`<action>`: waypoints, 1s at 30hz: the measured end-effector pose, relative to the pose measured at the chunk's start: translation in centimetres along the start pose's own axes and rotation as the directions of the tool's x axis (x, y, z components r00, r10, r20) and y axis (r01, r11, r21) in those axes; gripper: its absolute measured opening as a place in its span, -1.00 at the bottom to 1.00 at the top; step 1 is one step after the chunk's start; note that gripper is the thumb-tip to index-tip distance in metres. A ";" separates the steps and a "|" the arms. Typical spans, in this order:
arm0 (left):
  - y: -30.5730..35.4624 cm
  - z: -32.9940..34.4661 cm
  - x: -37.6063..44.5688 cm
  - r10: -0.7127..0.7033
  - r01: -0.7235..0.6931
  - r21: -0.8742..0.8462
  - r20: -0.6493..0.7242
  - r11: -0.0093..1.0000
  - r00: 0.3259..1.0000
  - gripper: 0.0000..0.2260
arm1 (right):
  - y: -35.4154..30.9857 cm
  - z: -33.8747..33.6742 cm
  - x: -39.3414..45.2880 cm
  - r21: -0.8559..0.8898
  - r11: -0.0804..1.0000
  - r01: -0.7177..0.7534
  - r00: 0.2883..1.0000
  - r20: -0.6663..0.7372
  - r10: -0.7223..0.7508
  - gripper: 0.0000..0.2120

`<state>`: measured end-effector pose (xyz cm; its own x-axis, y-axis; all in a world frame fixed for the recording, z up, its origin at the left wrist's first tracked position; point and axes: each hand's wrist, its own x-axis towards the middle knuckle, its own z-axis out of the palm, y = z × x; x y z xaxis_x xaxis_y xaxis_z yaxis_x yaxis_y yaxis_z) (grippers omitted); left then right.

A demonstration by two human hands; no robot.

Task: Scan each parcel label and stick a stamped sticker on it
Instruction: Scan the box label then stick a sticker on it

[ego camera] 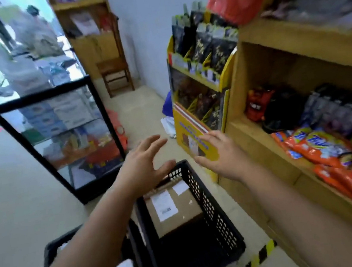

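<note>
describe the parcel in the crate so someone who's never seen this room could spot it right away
Find the black perforated plastic crate on the floor beside the wooden shelf, just below the open left hand and right hand. At its far end lies a brown cardboard parcel. It alone carries a long white printed label plus a small white sticker.

1. The left hand [143,163] and right hand [218,154] reach forward, fingers spread, both empty, above a black crate [212,207] on the floor.
2. A cardboard parcel [185,209] lies in the crate, white label [164,205] facing up.
3. A wooden shelf [274,69] with snack packets [322,149] stands at the right.
</note>
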<state>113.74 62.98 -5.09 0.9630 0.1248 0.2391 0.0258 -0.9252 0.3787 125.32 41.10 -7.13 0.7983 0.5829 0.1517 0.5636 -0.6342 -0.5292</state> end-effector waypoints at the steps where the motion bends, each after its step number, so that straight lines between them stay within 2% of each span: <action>1: 0.8 -0.8 0.6 0.067 -0.067 -0.007 -0.016 0.998 0.998 -0.39 | -0.5 -1.3 -1.1 -0.009 1.000 -0.020 0.999 -0.041 0.020 -0.38; 3: 2.8 -1.7 1.3 0.209 -0.211 -0.071 -0.034 0.975 0.977 -0.37 | -1.4 -3.7 -4.5 -0.021 0.995 -0.102 0.987 -0.130 0.098 -0.39; 6: 7.3 -1.5 0.9 0.367 -0.363 -0.127 0.013 0.923 0.930 -0.39 | -2.3 -6.5 -11.3 -0.022 0.967 -0.254 0.938 -0.248 0.241 -0.34; 8: 11.4 -0.5 -0.2 0.509 -0.494 -0.170 0.053 0.853 0.859 -0.42 | -2.7 -8.4 -17.3 -0.043 0.922 -0.385 0.880 -0.317 0.353 -0.34; 10: 16.5 0.6 -1.9 0.643 -0.609 -0.244 0.089 0.754 0.761 -0.41 | -3.3 -10.4 -24.1 -0.053 0.861 -0.505 0.793 -0.421 0.440 -0.36; 12: 22.3 1.5 -4.5 0.751 -0.691 -0.331 0.096 0.643 0.653 -0.35 | -4.1 -12.2 -31.6 0.001 0.790 -0.613 0.670 -0.529 0.521 -0.37; 15: 32.1 2.5 -10.2 0.895 -0.788 -0.456 0.043 0.413 0.444 -0.34 | -7.0 -14.7 -43.9 0.080 0.651 -0.755 0.456 -0.649 0.609 -0.39; 20: 47.3 1.7 -25.0 0.992 -0.801 -0.596 -0.055 0.060 0.115 -0.34 | -15.6 -16.3 -64.4 0.252 0.379 -0.891 0.043 -0.782 0.622 -0.42; 22: 52.1 1.1 -32.5 0.995 -0.763 -0.642 -0.097 -0.075 -0.015 -0.35 | -19.7 -15.4 -72.5 0.343 0.255 -0.904 -0.139 -0.799 0.585 -0.44; 25: 57.6 0.6 -44.8 0.972 -0.658 -0.717 -0.150 -0.233 -0.180 -0.34 | -26.6 -13.0 -83.7 0.471 0.088 -0.878 -0.360 -0.769 0.529 -0.44; 28: 61.4 -0.2 -57.1 0.930 -0.534 -0.775 -0.185 -0.336 -0.317 -0.34 | -33.3 -9.9 -93.1 0.581 -0.036 -0.813 -0.525 -0.706 0.474 -0.45; 30: 63.1 -0.7 -64.1 0.899 -0.465 -0.795 -0.218 -0.389 -0.380 -0.36 | -36.5 -7.8 -98.1 0.644 -0.084 -0.760 -0.607 -0.658 0.445 -0.44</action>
<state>53.44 -3.15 4.07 -0.4007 -0.8011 0.4446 -0.6716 0.5869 0.4523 28.11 3.15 3.83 -0.0938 -0.9706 0.2217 -0.7913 -0.0625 -0.6082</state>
